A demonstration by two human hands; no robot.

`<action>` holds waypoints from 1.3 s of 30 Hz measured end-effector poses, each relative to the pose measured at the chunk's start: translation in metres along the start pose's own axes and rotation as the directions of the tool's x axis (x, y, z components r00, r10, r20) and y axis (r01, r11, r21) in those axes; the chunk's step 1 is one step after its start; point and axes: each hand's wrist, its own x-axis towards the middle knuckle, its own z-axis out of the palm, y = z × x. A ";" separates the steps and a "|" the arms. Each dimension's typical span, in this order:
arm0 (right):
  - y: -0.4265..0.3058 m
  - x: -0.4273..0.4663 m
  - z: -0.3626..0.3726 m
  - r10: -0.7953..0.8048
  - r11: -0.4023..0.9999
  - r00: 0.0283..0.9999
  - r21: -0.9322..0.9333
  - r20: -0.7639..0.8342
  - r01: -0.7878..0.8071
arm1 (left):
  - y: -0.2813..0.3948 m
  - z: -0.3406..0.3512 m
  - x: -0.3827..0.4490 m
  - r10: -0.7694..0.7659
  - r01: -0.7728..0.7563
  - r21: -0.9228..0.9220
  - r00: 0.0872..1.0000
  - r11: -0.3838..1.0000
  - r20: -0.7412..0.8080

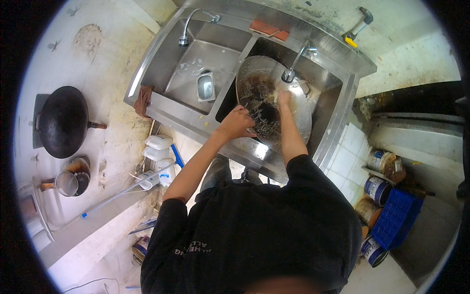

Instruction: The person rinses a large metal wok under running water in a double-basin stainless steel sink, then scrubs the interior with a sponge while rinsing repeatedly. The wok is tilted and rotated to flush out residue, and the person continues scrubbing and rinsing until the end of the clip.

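Observation:
A large round metal pan, wok-like and darkly stained (266, 110), stands tilted in the right sink basin (326, 99). My left hand (238, 123) grips its near left rim, thumb and fingers around the edge. Inside the pan, on its right side, lies my right hand (284, 99), closed and pressed to the wet surface; whether it holds a scrubber cannot be told. Just above that hand hangs the head of the right gooseneck faucet (288, 75). A small steel container (205, 87) sits in the left basin.
Left faucet (183, 40) arches over the left basin. Red bricks (269, 30) rest on the back ledge, and a brown cloth (143, 101) drapes the left corner. A black wok (64, 122) hangs on the left wall. Right: a blue plastic basket (397, 218) among several cans.

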 end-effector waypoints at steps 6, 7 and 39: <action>-0.039 -0.037 -0.008 -0.089 0.901 0.949 0.431 0.304 -0.053 | 0.000 0.001 -0.002 0.024 -0.024 0.004 0.999 1.000 -0.044; -0.042 -0.042 -0.008 -0.132 0.890 0.950 0.456 0.282 -0.012 | 0.000 0.001 -0.002 0.022 -0.022 0.004 0.999 1.000 -0.028; -0.040 -0.023 -0.035 -0.032 0.605 0.723 0.588 0.691 -0.536 | 0.003 0.003 -0.003 -0.013 0.014 0.037 1.000 0.999 -0.005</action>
